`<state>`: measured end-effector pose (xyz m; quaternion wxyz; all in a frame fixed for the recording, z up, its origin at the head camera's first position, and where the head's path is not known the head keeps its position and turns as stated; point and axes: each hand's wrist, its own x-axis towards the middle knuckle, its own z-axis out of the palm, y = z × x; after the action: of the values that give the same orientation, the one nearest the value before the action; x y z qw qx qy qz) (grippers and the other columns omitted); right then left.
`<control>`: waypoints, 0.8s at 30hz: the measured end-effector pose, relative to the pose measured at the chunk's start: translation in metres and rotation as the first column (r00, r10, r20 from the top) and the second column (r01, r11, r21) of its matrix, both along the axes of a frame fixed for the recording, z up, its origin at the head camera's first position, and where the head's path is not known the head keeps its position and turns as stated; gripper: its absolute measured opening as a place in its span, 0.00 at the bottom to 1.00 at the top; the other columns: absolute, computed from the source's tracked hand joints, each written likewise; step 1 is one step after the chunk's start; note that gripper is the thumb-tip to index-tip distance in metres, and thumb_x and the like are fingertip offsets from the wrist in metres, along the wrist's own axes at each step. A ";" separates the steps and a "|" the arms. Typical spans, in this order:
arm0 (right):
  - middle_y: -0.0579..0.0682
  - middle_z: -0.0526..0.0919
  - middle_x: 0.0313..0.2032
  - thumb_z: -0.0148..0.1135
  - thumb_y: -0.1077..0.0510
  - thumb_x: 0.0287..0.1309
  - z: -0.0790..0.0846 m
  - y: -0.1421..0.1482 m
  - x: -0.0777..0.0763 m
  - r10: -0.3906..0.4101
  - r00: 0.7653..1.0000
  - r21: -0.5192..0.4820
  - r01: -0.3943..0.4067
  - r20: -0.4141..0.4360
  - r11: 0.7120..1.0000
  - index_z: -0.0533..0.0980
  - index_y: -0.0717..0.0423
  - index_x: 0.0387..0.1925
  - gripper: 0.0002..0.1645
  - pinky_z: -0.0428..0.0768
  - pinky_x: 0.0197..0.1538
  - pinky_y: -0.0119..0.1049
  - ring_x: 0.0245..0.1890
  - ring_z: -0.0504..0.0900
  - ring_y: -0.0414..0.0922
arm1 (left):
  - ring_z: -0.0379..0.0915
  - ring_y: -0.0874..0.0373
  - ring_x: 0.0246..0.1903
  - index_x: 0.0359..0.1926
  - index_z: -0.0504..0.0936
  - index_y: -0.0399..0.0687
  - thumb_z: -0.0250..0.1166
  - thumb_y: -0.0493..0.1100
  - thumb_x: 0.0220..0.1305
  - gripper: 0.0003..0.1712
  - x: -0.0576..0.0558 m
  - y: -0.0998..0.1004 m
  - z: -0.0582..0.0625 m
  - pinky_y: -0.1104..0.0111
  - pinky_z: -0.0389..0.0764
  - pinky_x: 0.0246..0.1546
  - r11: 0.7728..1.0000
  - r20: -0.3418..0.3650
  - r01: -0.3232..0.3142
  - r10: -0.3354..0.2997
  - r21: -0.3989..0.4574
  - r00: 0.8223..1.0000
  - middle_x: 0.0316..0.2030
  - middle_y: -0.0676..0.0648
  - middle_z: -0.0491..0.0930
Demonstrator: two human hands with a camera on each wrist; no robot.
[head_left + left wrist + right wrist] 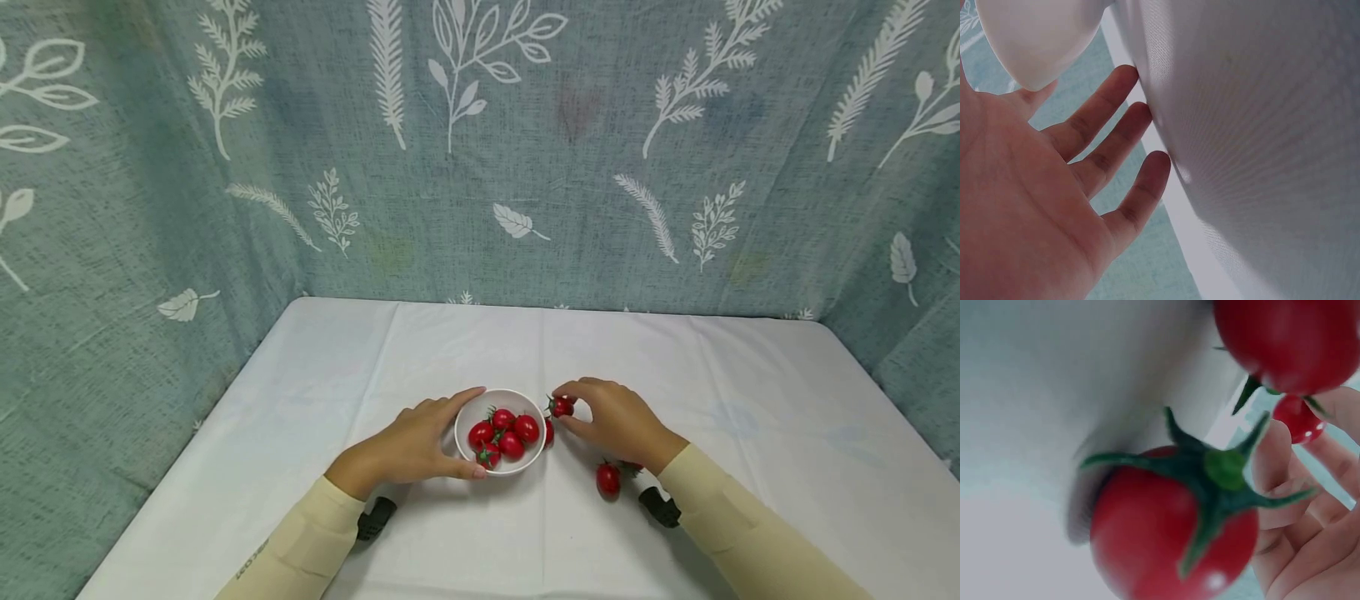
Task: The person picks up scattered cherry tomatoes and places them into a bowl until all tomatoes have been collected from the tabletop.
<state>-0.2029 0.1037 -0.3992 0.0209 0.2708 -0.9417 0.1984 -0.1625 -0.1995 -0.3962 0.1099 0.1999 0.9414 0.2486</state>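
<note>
My left hand point(414, 442) holds a white bowl point(520, 463) at its left side, thumb at the near rim and index finger at the far rim. Its other fingers point(1125, 140) stretch out beside the bowl in the left wrist view. Several red cherry tomatoes point(512, 445) with green stems lie inside. Just right of the bowl, my right hand point(621, 422) pinches one cherry tomato point(561, 407) between thumb and fingertips. Another tomato point(549, 432) sits against the bowl's right side, partly hidden by the rim.
Nearer to me, a loose cherry tomato point(608, 481) lies on the white-covered table point(450, 550). A second one point(632, 467) beside it is mostly hidden under my right wrist. Behind and along the sides of the table hangs a green leaf-patterned curtain point(420, 217).
</note>
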 end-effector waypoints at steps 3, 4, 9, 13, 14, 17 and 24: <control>0.42 0.86 0.42 0.73 0.53 0.57 0.002 0.003 0.006 0.008 0.998 -0.039 -0.010 -0.059 0.999 0.82 0.48 0.54 0.22 0.83 0.46 0.42 0.43 0.84 0.43 | 0.67 0.52 0.62 0.78 0.54 0.70 0.73 0.75 0.44 0.63 0.000 0.000 0.000 0.43 0.65 0.63 1.000 -0.005 0.002 -0.002 -0.002 1.000 0.65 0.51 0.74; 0.42 0.86 0.42 0.73 0.53 0.57 0.003 0.004 0.008 0.009 0.997 -0.050 -0.012 -0.075 0.999 0.82 0.48 0.54 0.22 0.83 0.44 0.40 0.41 0.84 0.42 | 0.67 0.52 0.61 0.78 0.54 0.69 0.73 0.75 0.44 0.63 0.000 0.000 0.000 0.43 0.65 0.63 1.000 -0.005 0.002 -0.002 -0.001 1.000 0.65 0.51 0.74; 0.41 0.86 0.42 0.72 0.52 0.58 0.012 0.004 0.017 -0.001 0.993 -0.095 -0.011 -0.121 0.995 0.82 0.47 0.53 0.21 0.76 0.32 0.29 0.27 0.76 0.35 | 0.67 0.52 0.62 0.78 0.54 0.69 0.73 0.75 0.44 0.63 0.000 0.001 0.000 0.42 0.64 0.63 1.000 0.000 0.000 0.000 -0.001 1.000 0.65 0.51 0.74; 0.40 0.85 0.41 0.73 0.52 0.57 0.019 -0.001 0.025 -0.001 0.987 -0.130 -0.021 -0.161 0.991 0.82 0.46 0.53 0.21 0.72 0.27 0.26 0.21 0.68 0.31 | 0.66 0.51 0.63 0.78 0.53 0.70 0.73 0.75 0.44 0.63 0.000 0.001 0.000 0.43 0.64 0.63 1.000 0.002 -0.002 0.002 -0.005 1.000 0.65 0.51 0.73; 0.40 0.85 0.41 0.73 0.52 0.57 0.020 -0.003 0.027 0.003 0.985 -0.139 -0.027 -0.170 0.990 0.82 0.46 0.53 0.21 0.72 0.26 0.26 0.21 0.68 0.30 | 0.66 0.51 0.63 0.78 0.53 0.70 0.73 0.75 0.44 0.63 -0.001 0.001 0.000 0.43 0.64 0.63 1.000 0.003 -0.003 0.003 -0.006 1.000 0.65 0.51 0.73; 0.40 0.85 0.41 0.74 0.52 0.56 0.021 -0.009 0.032 0.026 0.981 -0.164 -0.059 -0.194 0.985 0.82 0.45 0.53 0.22 0.71 0.26 0.25 0.20 0.67 0.29 | 0.66 0.51 0.63 0.78 0.53 0.70 0.73 0.75 0.44 0.62 -0.001 0.001 -0.001 0.42 0.64 0.63 1.000 0.004 -0.003 0.003 -0.005 1.000 0.66 0.51 0.73; 0.40 0.87 0.45 0.73 0.52 0.57 0.022 -0.026 0.040 0.090 0.970 -0.192 -0.135 -0.225 0.972 0.82 0.47 0.54 0.22 0.73 0.28 0.25 0.21 0.70 0.29 | 0.67 0.50 0.63 0.78 0.53 0.70 0.72 0.75 0.45 0.62 -0.001 0.001 -0.001 0.41 0.64 0.63 1.000 0.002 0.001 0.000 -0.007 1.000 0.66 0.50 0.73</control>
<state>-0.1627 0.0777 -0.3774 0.1392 0.3404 -0.8913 0.2654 -0.1631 -0.1986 -0.3974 0.1116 0.1995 0.9421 0.2454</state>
